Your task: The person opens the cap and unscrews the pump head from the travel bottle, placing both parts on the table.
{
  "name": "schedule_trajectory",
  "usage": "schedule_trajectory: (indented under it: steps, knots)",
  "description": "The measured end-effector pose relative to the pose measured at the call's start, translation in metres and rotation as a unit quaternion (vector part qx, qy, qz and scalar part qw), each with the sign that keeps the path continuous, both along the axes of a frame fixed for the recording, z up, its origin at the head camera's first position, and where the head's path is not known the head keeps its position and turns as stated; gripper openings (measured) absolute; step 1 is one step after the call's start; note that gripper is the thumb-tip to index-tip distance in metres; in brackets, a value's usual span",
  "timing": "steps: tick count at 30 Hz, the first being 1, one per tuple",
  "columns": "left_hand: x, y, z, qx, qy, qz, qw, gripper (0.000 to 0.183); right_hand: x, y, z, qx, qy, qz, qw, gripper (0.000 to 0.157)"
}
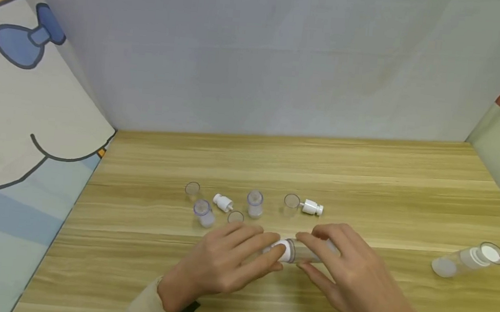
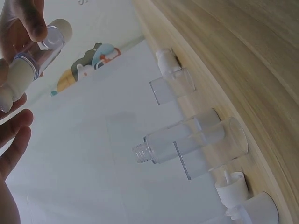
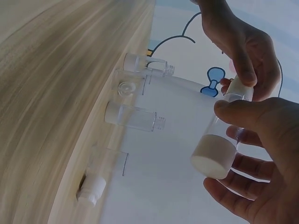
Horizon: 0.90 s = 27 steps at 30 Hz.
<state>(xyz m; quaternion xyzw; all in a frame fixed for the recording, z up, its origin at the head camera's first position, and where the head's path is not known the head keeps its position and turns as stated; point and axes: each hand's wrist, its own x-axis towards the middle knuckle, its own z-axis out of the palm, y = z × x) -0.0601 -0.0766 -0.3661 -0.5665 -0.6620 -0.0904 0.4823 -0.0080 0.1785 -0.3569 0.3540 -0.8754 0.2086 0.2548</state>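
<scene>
A clear bottle (image 3: 218, 123) with a white base and a white pump top (image 1: 285, 251) is held tilted above the table between both hands. My right hand (image 1: 347, 269) grips the clear body with thumb and fingers. The left hand (image 1: 235, 260) pinches the white pump top, its thumb (image 3: 245, 70) pressing against it in the right wrist view. The pump's nozzle end is partly covered by the left fingers in the head view.
Beyond the hands stand two open clear bottles (image 1: 255, 205) (image 1: 204, 213), several clear caps (image 1: 292, 202), and two loose white pump tops (image 1: 223, 202) (image 1: 312, 207) lying down. An assembled bottle (image 1: 462, 261) stands at the right of the wooden table (image 1: 135, 264).
</scene>
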Motion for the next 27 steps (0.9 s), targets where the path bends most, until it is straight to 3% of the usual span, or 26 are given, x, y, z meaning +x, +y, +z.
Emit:
schedule_trajectory:
  steps: [8,12,15,20,24,27]
  knots:
    - [-0.0017,0.0009,0.0002,0.034,0.012,0.015,0.9992,0.029,0.0022,-0.0033,0.0024,0.007,0.017,0.004,1.0,0.045]
    - [0.0005,0.001,-0.0026,0.014,-0.035,0.04,0.9985,0.042,0.0021,-0.0031,0.0011,0.005,0.016,0.001,1.0,0.046]
    - [0.0016,0.0008,-0.0046,-0.011,-0.065,0.031,0.9973,0.048,0.0016,-0.0023,-0.0007,0.002,0.011,-0.002,1.0,0.047]
    - [-0.0005,0.0008,-0.0034,-0.045,-0.011,-0.025,0.9986,0.032,0.0012,-0.0007,-0.0022,0.001,-0.002,-0.002,1.0,0.047]
    - [-0.0022,-0.0006,-0.0007,-0.064,0.037,-0.041,0.9965,0.02,0.0013,0.0004,-0.0031,0.004,-0.01,-0.003,1.0,0.047]
    - [-0.0026,-0.0024,0.0009,-0.067,0.04,-0.05,0.9957,0.022,0.0014,0.0006,-0.0036,0.007,-0.014,-0.004,1.0,0.046]
